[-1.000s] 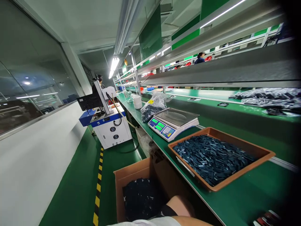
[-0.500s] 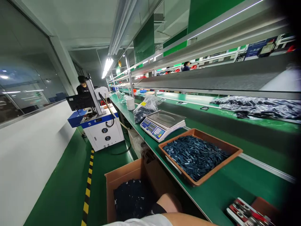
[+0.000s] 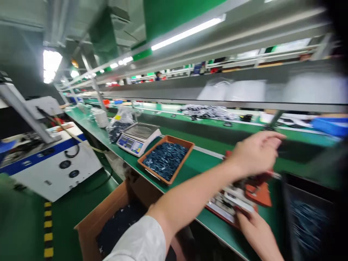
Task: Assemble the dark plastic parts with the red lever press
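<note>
My left hand (image 3: 257,154) is stretched across the bench with its fingers curled, above a small red-and-metal bench fixture (image 3: 227,204). What those fingers hold, if anything, is hidden and blurred. My right hand (image 3: 258,232) is at the near right end of the fixture, thumb and fingers closed against its metal part; anything pinched there cannot be made out. A reddish-brown piece (image 3: 259,194) lies beside the fixture. Left of it, a brown tray (image 3: 190,146) holds many small dark strips. On the right, a black tray (image 3: 289,203) contains similar dark pieces.
A digital scale (image 3: 138,137) stands behind the brown tray, with a clear bag of dark parts (image 3: 118,130) beyond. Below the bench edge is a cardboard box (image 3: 89,228) of dark pieces. A white machine cabinet (image 3: 61,174) stands left. A shelf (image 3: 168,92) overhangs the bench.
The view has swung right. Both my hands have come into sight at the fixture, and the black tray now shows on the right.
</note>
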